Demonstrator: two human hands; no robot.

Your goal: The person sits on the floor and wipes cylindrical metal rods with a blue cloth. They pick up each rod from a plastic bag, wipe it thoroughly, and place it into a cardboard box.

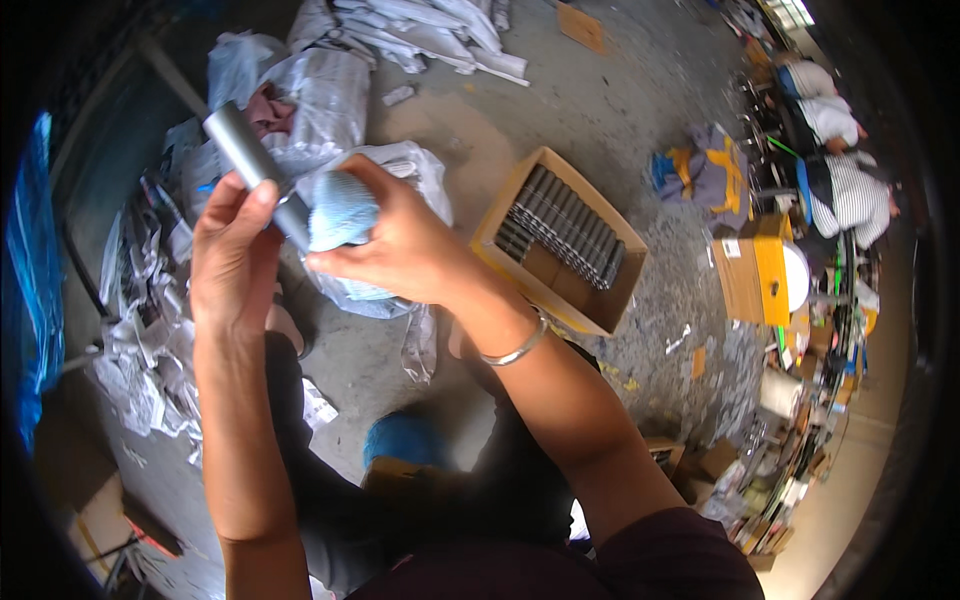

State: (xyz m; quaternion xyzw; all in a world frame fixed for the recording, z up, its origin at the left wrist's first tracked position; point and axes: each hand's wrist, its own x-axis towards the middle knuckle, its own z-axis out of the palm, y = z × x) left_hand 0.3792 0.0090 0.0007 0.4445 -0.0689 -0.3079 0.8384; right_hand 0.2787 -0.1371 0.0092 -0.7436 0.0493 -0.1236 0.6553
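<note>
My left hand (228, 262) pinches a smooth silver metal tube (242, 145) between thumb and fingers, and the tube slants from upper left to lower right. Closed around a wad of light blue cloth (342, 210), my right hand (415, 245) presses it at the tube's lower end. The cloth and fingers hide part of that end. To the right on the floor, an open cardboard box (487, 232) holds rows of several similar dark grey metal cylinders (570, 225), with bare cardboard showing at its near left part.
Crumpled plastic wrapping (150, 370) and white sheets (430, 30) lie left and far. A blue plastic sheet (35, 280) hangs at far left. At right stand a yellow-brown carton (745, 275) and a cluttered row of goods, with people (845, 205) beyond. A blue round thing (405, 440) sits near my legs.
</note>
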